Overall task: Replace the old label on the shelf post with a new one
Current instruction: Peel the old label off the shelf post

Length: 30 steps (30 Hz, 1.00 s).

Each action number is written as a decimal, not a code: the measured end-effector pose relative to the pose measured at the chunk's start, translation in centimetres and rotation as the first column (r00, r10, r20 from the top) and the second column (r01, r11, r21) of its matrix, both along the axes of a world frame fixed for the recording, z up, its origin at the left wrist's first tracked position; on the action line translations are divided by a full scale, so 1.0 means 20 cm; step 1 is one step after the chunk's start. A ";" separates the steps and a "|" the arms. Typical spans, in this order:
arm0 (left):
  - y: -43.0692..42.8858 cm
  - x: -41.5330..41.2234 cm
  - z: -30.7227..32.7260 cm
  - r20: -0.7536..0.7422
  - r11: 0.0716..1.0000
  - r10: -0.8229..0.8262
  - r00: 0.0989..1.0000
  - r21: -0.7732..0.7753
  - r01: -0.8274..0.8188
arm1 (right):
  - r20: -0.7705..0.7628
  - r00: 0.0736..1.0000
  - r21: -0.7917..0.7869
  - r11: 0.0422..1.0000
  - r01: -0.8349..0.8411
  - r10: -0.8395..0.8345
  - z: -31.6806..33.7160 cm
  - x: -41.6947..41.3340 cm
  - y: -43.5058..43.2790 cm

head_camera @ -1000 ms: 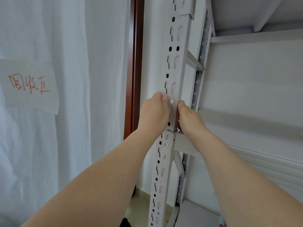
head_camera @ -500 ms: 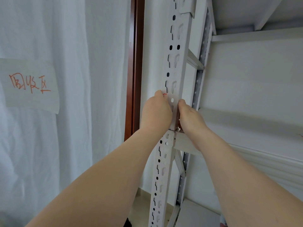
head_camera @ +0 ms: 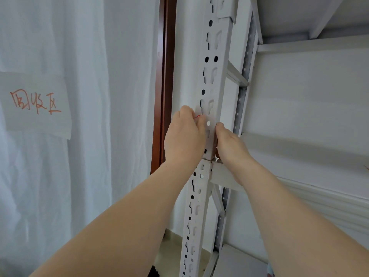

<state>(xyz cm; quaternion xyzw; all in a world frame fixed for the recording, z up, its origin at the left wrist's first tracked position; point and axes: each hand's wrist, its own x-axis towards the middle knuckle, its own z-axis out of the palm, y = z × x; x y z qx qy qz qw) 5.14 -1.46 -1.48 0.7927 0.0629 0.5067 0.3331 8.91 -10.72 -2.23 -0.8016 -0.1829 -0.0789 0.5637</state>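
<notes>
The white perforated shelf post (head_camera: 214,62) runs up the middle of the view. A white paper label (head_camera: 209,127) is wrapped around it at hand height and covers the holes there. A bit of red writing shows on the label's left edge. My left hand (head_camera: 184,136) is closed at the post's left side, its fingertips pinching that red-marked edge. On the post's right side my right hand (head_camera: 229,144) grips the post, thumb pressed against the label. The rest of the label is hidden under both hands.
A white curtain (head_camera: 89,136) hangs at the left with a paper sign (head_camera: 36,104) in red handwriting pinned to it. A brown door frame (head_camera: 164,86) stands behind the post. Shelf boards (head_camera: 309,45) and a cross beam (head_camera: 223,176) extend right.
My left hand has shifted slightly up and to the left, and the red-marked edge of the label now shows at its fingertips. The right hand has stayed in place.
</notes>
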 end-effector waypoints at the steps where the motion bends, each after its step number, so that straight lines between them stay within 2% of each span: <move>1: 0.00 0.01 0.00 -0.029 0.999 0.031 0.999 0.044 -0.030 | 0.000 1.000 -0.002 1.000 -0.001 0.001 0.00 0.00 0.00; 3: 0.00 0.01 0.01 -0.064 0.993 0.062 0.996 0.102 -0.056 | 0.001 1.000 -0.004 1.000 0.002 -0.002 0.00 0.00 0.00; 6: -0.01 0.02 0.02 -0.058 0.992 0.072 0.996 0.106 -0.065 | 0.005 1.000 -0.005 1.000 0.002 -0.002 0.01 -0.01 0.00; 13: -0.02 0.03 0.02 -0.034 0.999 0.007 0.999 -0.039 -0.009 | 0.014 1.000 -0.009 1.000 -0.010 0.010 0.01 -0.01 0.00; 16: 0.01 0.05 0.00 0.033 0.984 -0.091 0.995 -0.151 0.095 | 0.006 1.000 0.009 1.000 -0.006 0.006 0.01 -0.01 0.00; 22: 0.04 0.02 -0.01 0.052 0.969 -0.187 0.981 -0.156 0.193 | -0.016 1.000 0.018 1.000 0.001 -0.001 0.01 -0.01 0.01; 30: 0.03 0.01 0.00 0.085 0.940 -0.204 0.975 -0.262 0.219 | -0.003 1.000 0.019 1.000 0.011 -0.011 0.00 -0.02 0.01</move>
